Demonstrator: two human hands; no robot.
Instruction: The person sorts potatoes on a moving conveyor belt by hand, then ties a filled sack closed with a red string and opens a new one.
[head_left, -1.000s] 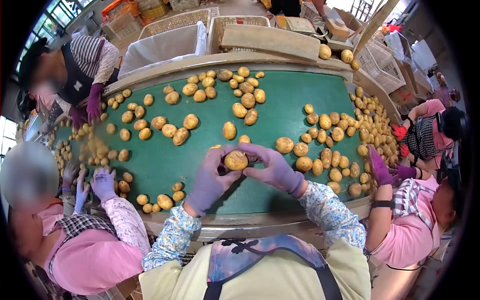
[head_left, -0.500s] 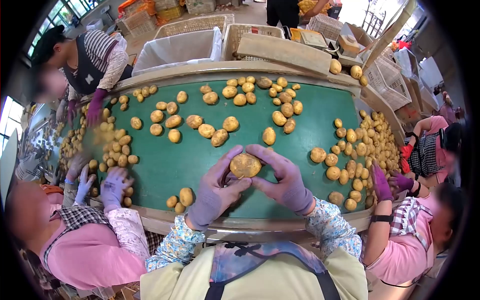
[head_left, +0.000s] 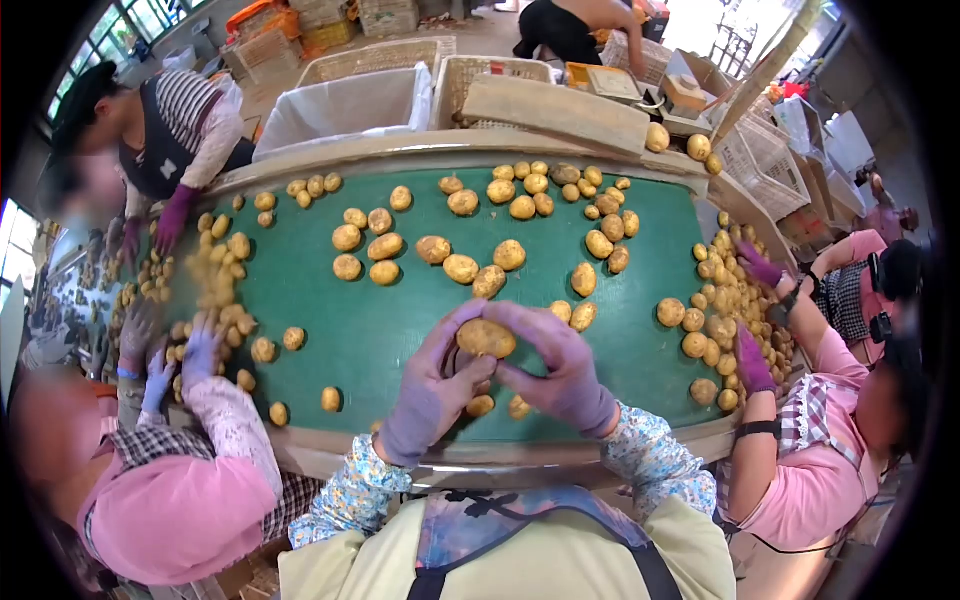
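Observation:
Both of my hands wear purple gloves and hold one potato (head_left: 486,338) between their fingertips, above the near edge of the green conveyor belt (head_left: 400,320). My left hand (head_left: 432,385) cups it from the left and below. My right hand (head_left: 560,365) grips it from the right and above. Two small potatoes (head_left: 481,405) lie on the belt just under my hands. Several more potatoes (head_left: 462,267) lie scattered across the belt beyond them.
A person in pink at my left has gloved hands (head_left: 195,352) among potatoes at the belt's left side. Another person in pink at my right reaches into a potato pile (head_left: 730,300). A third person (head_left: 165,140) stands at the far left. A white-lined bin (head_left: 340,105) and crates stand behind the belt.
The potatoes on the belt have shifted to the right. I have turned the potato slightly between my hands, which stay together. The person on the right has raised one hand over the pile.

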